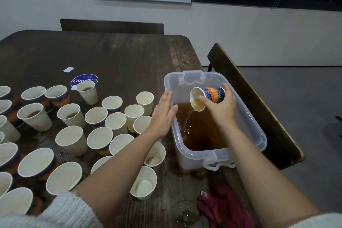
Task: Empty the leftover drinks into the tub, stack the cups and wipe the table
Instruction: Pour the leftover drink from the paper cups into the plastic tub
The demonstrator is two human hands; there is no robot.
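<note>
Purple "ClayGo" sticker (84, 80), wooden table (129, 57)

Round blue sticker (84, 80) on the surface (114, 57), well left of and beyond the left fingers (167, 96): reads "ClayGO", white letters with a green ring for the last O; a cup (87, 93) covers its lower right. Small line above the name too tiny to read. White tag (68, 69) beyond the sticker: no legible text. Nothing else readable.
</note>
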